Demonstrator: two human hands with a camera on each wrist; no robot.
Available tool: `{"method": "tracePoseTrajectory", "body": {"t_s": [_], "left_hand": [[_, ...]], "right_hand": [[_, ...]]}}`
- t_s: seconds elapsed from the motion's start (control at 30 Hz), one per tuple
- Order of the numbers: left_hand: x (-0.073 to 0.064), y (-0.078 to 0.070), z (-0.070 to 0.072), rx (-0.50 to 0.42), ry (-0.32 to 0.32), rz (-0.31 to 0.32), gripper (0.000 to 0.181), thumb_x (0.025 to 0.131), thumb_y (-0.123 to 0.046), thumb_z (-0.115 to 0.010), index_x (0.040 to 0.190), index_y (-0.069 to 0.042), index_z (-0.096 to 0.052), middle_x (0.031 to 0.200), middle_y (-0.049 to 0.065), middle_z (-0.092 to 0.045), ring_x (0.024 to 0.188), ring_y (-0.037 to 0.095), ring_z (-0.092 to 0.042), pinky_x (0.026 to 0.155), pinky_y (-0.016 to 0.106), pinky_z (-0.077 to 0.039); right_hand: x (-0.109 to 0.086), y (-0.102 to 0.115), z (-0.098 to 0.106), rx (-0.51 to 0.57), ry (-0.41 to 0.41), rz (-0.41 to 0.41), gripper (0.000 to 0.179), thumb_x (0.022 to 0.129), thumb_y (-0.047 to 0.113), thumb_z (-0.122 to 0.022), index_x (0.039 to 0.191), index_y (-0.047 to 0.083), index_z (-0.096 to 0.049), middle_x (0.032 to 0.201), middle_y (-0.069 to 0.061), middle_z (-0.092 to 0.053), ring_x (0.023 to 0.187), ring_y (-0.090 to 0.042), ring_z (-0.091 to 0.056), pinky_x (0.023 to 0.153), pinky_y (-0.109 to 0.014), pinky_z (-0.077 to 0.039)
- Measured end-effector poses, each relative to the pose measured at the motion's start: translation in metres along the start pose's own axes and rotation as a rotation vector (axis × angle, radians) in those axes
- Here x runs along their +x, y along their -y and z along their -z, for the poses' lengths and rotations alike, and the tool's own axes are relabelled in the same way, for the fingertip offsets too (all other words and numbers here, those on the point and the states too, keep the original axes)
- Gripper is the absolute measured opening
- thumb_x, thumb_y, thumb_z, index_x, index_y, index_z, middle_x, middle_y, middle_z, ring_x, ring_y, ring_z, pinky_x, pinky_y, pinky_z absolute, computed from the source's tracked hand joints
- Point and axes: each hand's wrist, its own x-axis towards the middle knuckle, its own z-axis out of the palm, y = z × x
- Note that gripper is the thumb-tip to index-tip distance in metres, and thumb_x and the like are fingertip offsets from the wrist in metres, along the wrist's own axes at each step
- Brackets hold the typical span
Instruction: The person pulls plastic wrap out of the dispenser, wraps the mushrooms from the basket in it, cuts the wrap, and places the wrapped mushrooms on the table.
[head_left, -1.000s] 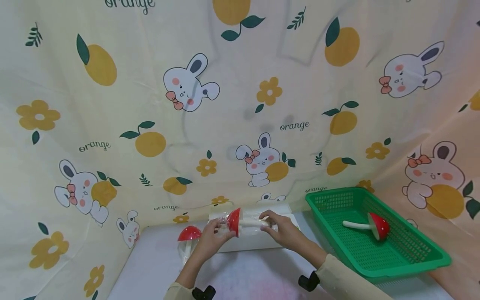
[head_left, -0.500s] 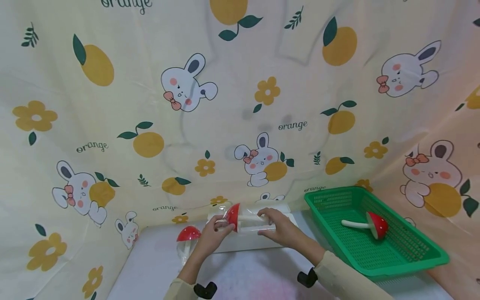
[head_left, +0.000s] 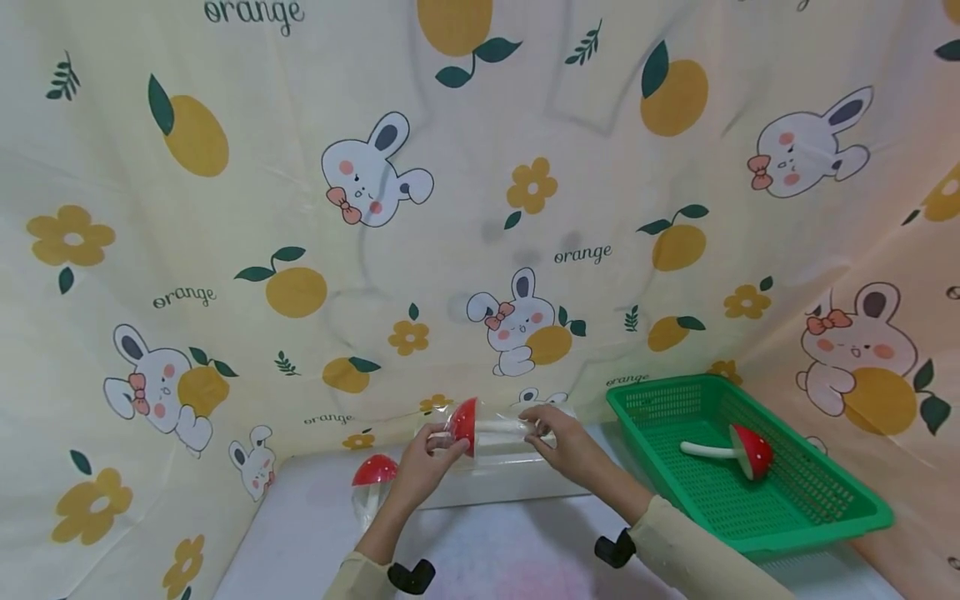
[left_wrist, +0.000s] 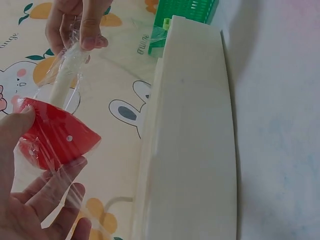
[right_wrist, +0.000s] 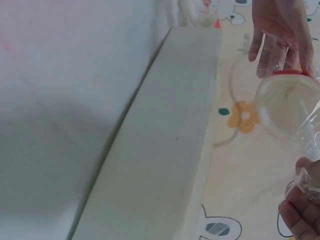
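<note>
A toy mushroom (head_left: 465,427) with a white-spotted red cap and a white stem lies sideways in clear plastic film, held up over a long white box (left_wrist: 195,130). My left hand (head_left: 423,468) grips the cap between thumb and fingers through the film. At the stem's far end, my right hand (head_left: 564,446) pinches the stem and gathered film. In the right wrist view, the pale underside of the cap (right_wrist: 285,105) shows through the plastic. Left of my left hand, another red-capped mushroom (head_left: 375,471) in clear film is on the table, partly behind the wrist.
A green plastic basket (head_left: 795,533) stands at the right, with an unwrapped red-capped mushroom (head_left: 750,452) lying inside. Behind the table (head_left: 300,517) hangs a curtain (head_left: 450,250) printed with rabbits and oranges.
Both hands have raised the wrapped mushroom slightly above the white box. The right fingers have shifted on the stem's end. The basket and the other mushrooms have stayed put.
</note>
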Motion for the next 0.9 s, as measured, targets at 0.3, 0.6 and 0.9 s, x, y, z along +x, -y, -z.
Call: {"method": "tracePoseTrajectory", "body": {"t_s": [0.3,0.6,0.9], "left_hand": [[0.003,-0.009,0.0,0.004,-0.041,-0.04,0.07,0.096,-0.057,-0.077,0.143,-0.009,-0.057,0.126,0.01,-0.075,0.122,0.029,-0.066,0.107,0.053,-0.053],[0.006,-0.015,0.002,0.013,-0.073,-0.085,0.068,0.095,-0.055,-0.078,0.141,-0.008,-0.059,0.12,0.007,-0.077,0.122,0.028,-0.066,0.112,0.054,-0.049],[0.008,-0.023,0.002,0.016,-0.094,-0.089,0.069,0.094,-0.058,-0.078,0.14,-0.01,-0.059,0.119,0.006,-0.077,0.12,0.026,-0.065,0.11,0.053,-0.049]], "right_hand": [[0.006,0.003,0.007,0.0,-0.04,0.007,0.039,0.09,-0.001,-0.085,0.124,0.01,-0.069,0.115,-0.002,-0.071,0.089,-0.012,-0.066,0.082,-0.032,-0.063],[0.012,0.007,0.014,0.012,-0.052,0.022,0.039,0.091,-0.001,-0.084,0.125,0.009,-0.069,0.114,-0.001,-0.071,0.089,-0.011,-0.065,0.084,-0.038,-0.064],[0.019,0.008,0.022,0.018,-0.059,0.048,0.04,0.09,-0.002,-0.085,0.125,0.009,-0.069,0.117,-0.002,-0.073,0.09,-0.012,-0.067,0.087,-0.038,-0.064]]}}
